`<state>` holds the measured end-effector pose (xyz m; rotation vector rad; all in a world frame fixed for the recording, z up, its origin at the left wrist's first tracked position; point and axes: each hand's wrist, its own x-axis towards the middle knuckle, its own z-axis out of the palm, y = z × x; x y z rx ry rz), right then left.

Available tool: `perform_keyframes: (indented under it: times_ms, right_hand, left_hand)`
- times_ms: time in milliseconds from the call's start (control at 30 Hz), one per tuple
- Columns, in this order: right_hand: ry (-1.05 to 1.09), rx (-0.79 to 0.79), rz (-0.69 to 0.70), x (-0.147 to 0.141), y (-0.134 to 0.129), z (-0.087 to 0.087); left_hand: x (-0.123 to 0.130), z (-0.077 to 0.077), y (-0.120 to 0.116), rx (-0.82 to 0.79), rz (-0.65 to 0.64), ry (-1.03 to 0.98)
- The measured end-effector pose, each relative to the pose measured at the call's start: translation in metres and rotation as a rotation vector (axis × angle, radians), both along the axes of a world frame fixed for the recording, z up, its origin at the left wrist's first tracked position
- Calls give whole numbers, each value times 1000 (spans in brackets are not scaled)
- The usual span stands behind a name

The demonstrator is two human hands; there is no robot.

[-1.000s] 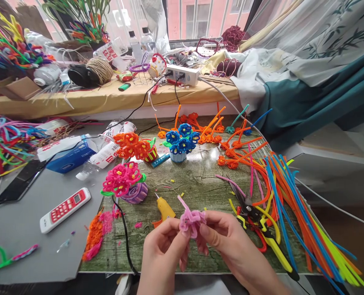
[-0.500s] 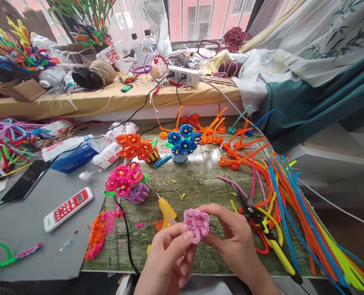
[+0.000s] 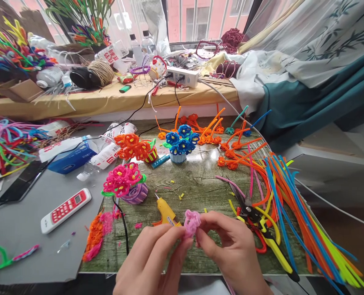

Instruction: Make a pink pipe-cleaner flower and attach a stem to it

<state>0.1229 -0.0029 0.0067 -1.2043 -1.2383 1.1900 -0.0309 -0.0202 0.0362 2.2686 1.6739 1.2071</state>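
Observation:
A small looped flower of pink pipe cleaner (image 3: 191, 221) is pinched between my two hands near the table's front edge. My left hand (image 3: 157, 256) grips its left and lower side with thumb and fingertips. From the right, my right hand (image 3: 231, 246) pinches the petals between thumb and forefinger. Just behind the left fingers lies a yellow glue gun (image 3: 166, 211), partly covered by that hand. Scissors (image 3: 245, 203) and yellow-handled pliers (image 3: 274, 243) rest to the right of my right hand.
Pots of pink (image 3: 125, 180), orange (image 3: 134, 146) and blue flowers (image 3: 183, 139) stand behind. Orange stemmed flowers (image 3: 231, 159) lie at the back right, loose pipe cleaners (image 3: 304, 205) along the right. A cordless phone handset (image 3: 65, 209) lies left. A power strip (image 3: 183, 77) sits on the sill.
The pink flower has turned from facing me to a narrower, tilted view. My left hand has rolled over, its back now showing, and moved left; the right fingers have closed in on the petals.

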Motion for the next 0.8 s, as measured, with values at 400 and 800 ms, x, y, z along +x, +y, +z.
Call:
perform_keyframes:
  times_ms: [400, 800]
  right_hand:
    - [-31, -241, 133, 1, 4, 10]
    - [282, -500, 216, 10, 7, 11]
  left_hand:
    - [-24, -2, 9, 48, -313, 192]
    - [-22, 9, 25, -200, -441, -53]
